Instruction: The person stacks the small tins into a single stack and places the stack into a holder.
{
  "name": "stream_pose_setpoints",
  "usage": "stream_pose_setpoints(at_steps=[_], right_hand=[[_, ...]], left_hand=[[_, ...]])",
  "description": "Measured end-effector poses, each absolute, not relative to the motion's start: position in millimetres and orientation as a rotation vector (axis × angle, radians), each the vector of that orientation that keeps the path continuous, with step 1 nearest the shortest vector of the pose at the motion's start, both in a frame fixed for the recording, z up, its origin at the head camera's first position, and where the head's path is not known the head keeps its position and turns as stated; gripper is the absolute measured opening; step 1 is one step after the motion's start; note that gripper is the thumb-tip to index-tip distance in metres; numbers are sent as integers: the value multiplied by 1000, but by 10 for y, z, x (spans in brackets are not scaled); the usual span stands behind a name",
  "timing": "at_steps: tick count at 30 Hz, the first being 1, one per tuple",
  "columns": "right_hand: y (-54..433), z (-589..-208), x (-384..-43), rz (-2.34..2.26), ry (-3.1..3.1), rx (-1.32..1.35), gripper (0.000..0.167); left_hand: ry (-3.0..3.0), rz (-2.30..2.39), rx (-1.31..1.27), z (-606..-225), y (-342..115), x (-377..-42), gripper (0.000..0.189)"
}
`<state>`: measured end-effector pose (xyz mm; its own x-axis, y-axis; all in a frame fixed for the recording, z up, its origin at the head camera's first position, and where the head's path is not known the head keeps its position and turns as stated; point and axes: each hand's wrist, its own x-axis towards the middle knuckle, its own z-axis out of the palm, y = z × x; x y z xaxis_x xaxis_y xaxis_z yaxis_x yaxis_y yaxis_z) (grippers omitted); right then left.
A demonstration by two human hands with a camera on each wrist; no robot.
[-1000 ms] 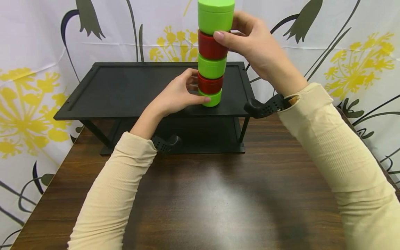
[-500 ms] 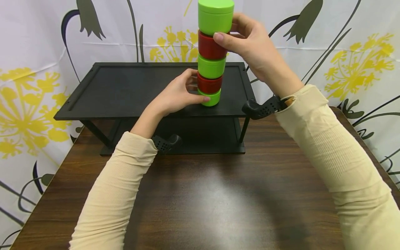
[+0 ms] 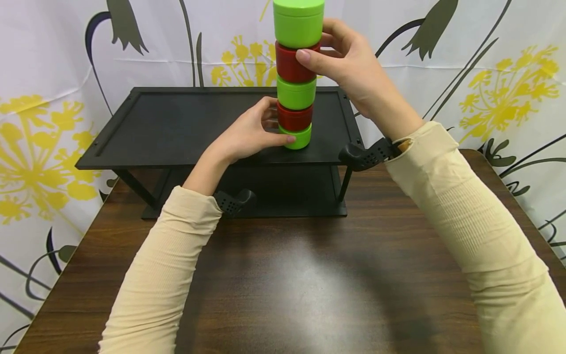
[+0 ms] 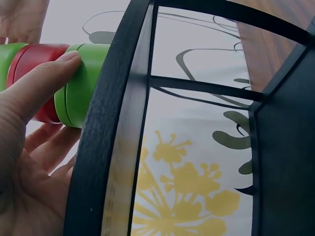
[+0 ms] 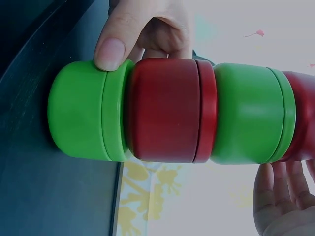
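Several round lidded canisters, alternately green and red, stand stacked in one tall column on the black shelf in the head view. My left hand (image 3: pixel 252 130) holds the bottom green canister (image 3: pixel 302 138), thumb across its front near the lid seam and fingers behind. Above it come a red canister (image 3: pixel 295 118) and a middle green canister (image 3: pixel 296 93). Higher up, my right hand (image 3: pixel 355 69) grips the upper red canister (image 3: pixel 288 65), thumb in front, other fingertips hidden behind. The top green canister (image 3: pixel 298 27) sits over that, cut by the frame edge. The column leans slightly left at its top.
The black two-tier shelf (image 3: pixel 199 128) stands on a brown wooden table (image 3: pixel 283 285), its lower tier (image 3: pixel 283 196) close to the tabletop. A patterned curtain (image 3: pixel 168 39) hangs right behind it. The column stands near the shelf's front right part.
The upper part of the column has shifted slightly left, together with my right hand. My left hand stays at the bottom canister, which has moved only a little left.
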<state>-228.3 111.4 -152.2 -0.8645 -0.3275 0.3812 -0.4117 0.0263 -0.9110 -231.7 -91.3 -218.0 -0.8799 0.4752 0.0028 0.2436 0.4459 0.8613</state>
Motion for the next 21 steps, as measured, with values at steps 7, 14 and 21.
stream_pose_setpoints(at_steps=[7,14,21], right_hand=[[1126,-1532,-2282,1979,-2206,805,49],[1129,-1536,-2285,1985,-2198,808,47],[1128,-1534,-2279,2001,-2191,815,47]], left_hand=[[2459,1407,627,-2174,-915,-2304,70],[2461,1391,619,-2164,-910,-2298,71],[2463,1377,625,-2163,-916,-2287,74]])
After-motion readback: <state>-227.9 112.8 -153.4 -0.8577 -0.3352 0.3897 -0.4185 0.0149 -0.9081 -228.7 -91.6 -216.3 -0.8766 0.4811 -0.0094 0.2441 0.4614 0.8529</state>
